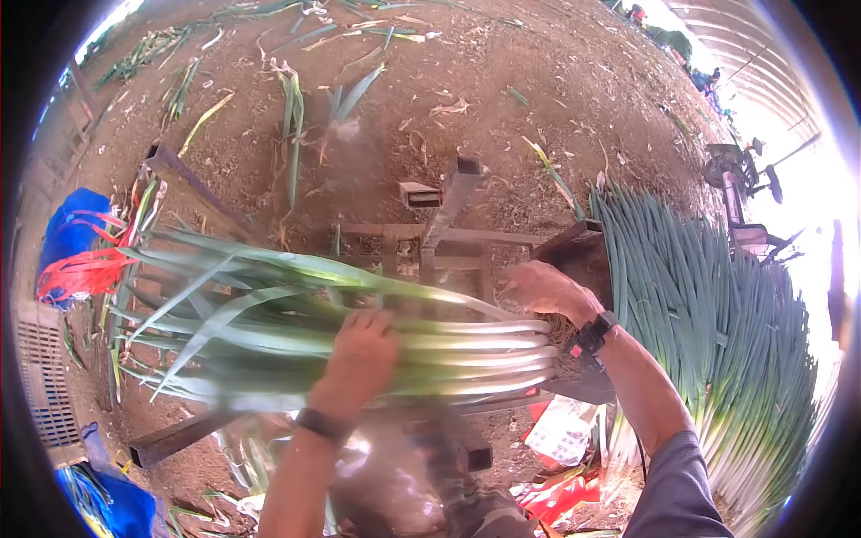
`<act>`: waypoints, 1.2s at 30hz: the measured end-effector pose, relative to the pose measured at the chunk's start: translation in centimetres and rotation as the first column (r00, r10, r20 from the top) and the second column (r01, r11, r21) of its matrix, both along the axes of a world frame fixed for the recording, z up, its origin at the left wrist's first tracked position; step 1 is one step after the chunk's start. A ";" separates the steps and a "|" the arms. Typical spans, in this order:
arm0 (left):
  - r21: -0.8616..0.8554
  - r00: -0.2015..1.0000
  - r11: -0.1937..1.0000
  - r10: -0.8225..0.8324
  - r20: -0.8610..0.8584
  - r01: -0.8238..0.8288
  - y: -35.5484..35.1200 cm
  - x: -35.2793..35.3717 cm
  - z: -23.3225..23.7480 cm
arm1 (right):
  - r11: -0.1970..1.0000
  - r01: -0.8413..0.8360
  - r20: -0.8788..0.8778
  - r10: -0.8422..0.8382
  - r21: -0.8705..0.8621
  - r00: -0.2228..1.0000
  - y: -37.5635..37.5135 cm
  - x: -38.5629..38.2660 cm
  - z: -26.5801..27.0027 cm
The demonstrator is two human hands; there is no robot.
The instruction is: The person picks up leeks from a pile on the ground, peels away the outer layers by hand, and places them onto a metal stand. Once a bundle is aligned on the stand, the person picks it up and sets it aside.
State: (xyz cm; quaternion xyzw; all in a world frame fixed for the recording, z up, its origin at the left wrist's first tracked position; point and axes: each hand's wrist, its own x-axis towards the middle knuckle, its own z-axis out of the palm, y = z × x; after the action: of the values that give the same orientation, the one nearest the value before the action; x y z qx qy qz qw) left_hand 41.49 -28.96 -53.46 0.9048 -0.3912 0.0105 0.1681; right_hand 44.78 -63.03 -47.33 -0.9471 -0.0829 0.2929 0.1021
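Left forearm [305, 475] foremost; left hand [361, 352], fingers together, lies across the leeks [448, 345], axis nine-to-three. White ends [536, 355]: six o'clock from the nearer right hand [549, 291], fingers curled. Neither grip determinable.

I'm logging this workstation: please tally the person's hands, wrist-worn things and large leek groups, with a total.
Hands: 2 (left hand, right hand)
Wrist-worn: 2 (left wristband, right wristband)
Large leek groups: 2 (bunch under left hand, pile at right)
Total: 6
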 end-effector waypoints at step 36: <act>-0.136 0.991 0.984 0.107 -0.077 -0.117 0.5 0.3 -0.1 | 0.980 -0.162 0.116 0.175 -0.114 0.978 -2.7 -3.0 -3.6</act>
State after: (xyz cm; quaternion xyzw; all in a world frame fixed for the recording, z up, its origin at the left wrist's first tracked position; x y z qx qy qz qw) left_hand 41.75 -28.45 -53.61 0.9112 -0.3318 0.0162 0.2437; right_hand 41.76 -65.77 -50.93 -0.9572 -0.1538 0.2442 0.0218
